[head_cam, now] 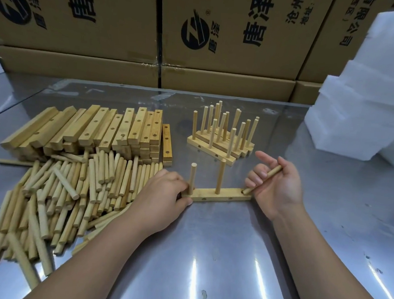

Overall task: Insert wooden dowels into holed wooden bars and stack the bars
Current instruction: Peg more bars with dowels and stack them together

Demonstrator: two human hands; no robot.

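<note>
Far left on the steel table (207, 255) lies a loose heap of dowels (59, 198), pointing every which way. Just behind it is a stack of holed bars (95, 128), packed side by side with their drilled faces up.

The person's left hand (165, 191) reaches in past the heap. It pinches the left end of the bar being worked (216, 194), fingers curled over the top and thumb against the near face. That bar lies flat across the table in front of the person, between the two hands. Two upright dowels already stand in it, one (192, 178) right beside the left fingers and one (220, 176) near the middle. Small holes show on its near side.

Beyond it, a little further back, sits a cluster of finished bars (220, 137) laid against each other, each with dowels standing up out of it.

The right hand (275, 185) is turned palm up at the bar's right end. Three fingers curl round a tilted dowel (262, 180) while the forefinger sticks out loose above. The lower tip of this dowel sits at the hole in the bar's right end; how deep it goes I cannot tell.

White foam blocks (369, 103) are piled at the far right, and printed cardboard boxes (222, 34) wall off the back.
</note>
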